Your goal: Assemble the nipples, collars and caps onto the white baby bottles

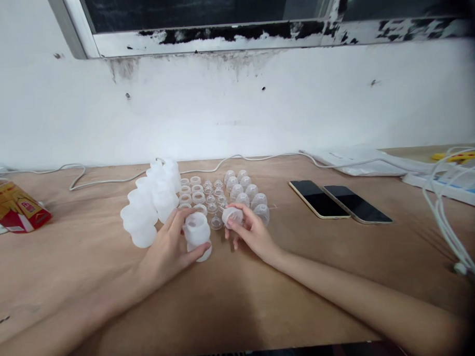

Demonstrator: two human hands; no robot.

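Observation:
My left hand (171, 242) is closed around a frosted white plastic bottle (197, 230) with a round opening on top, upright on the table. In my right hand (255, 232) a small clear plastic cap (232, 216) is pinched between thumb and fingers, just right of the bottle. Behind my hands stand rows of white rings (198, 198), small clear dome-shaped pieces (211, 207) and clear plastic domes (258, 200). Left of these is a group of similar frosted white bottles (145, 210).
Two phones (319, 198) lie on the brown table (304, 305) to the right. A red and yellow carton (16, 206) is at the left. White cables (443, 217) run along the wall and hang at the right, near a plastic bag (354, 161).

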